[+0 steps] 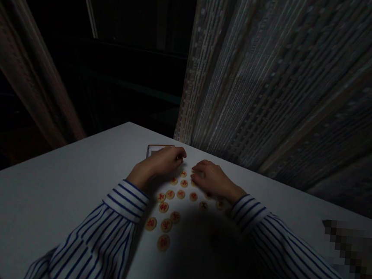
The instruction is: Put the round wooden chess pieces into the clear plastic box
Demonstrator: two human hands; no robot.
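Several round wooden Chinese chess pieces [166, 225], most with red characters, lie loose on a white table. My left hand [164, 161] is just beyond them, its fingers loosely bent and its thumb and fingertips apart, with nothing seen between them. A small piece [183, 173] lies just below its fingertips. Facing it from the right, my right hand [213, 178] bends over the far pieces, thumb and fingers apart. One piece [194, 183] is partly covered by that hand, and another piece [208, 195] shows under its wrist. A piece with a dark character [203, 205] lies nearer me.
Behind my left hand is a flat box or frame [161, 146] with a brownish edge, partly hidden. The white table [71, 181] ends at a far corner. A striped sheer curtain [259, 76] hangs along its back right edge. A blurred patch covers the right side.
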